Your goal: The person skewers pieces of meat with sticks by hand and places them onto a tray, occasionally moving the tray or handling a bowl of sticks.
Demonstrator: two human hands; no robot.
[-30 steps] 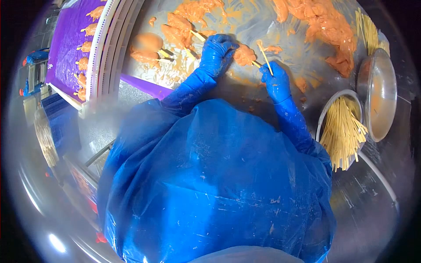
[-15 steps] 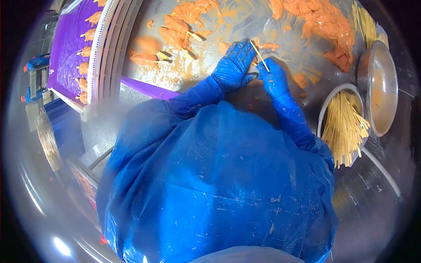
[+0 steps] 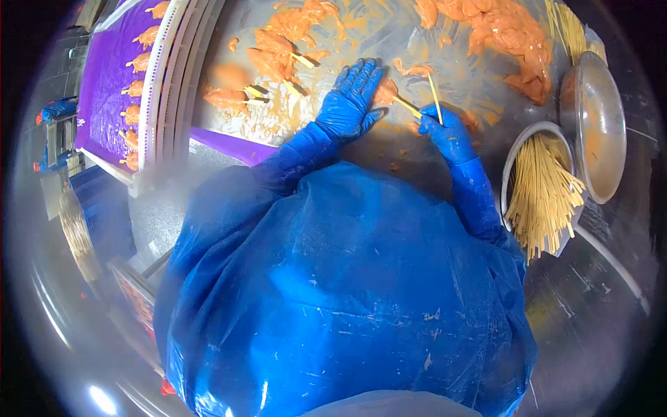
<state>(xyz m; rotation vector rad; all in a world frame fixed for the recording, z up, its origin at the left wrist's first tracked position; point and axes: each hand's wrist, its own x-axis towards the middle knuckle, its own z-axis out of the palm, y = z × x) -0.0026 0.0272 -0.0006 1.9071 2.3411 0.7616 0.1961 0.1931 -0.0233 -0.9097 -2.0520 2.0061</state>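
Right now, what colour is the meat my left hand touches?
Orange. The meat lies at the left hand, best seen in the head view.

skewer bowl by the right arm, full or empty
Full: the bowl is heaped with wooden sticks, and their ends spill out over its near rim.

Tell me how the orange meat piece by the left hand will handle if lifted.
Probably floppy: the meat piece lies slumped by the left hand. Likely slippery: wet orange coating smears the table around it. The thin stick from the right hand touches it; lifted on that, it may swivel.
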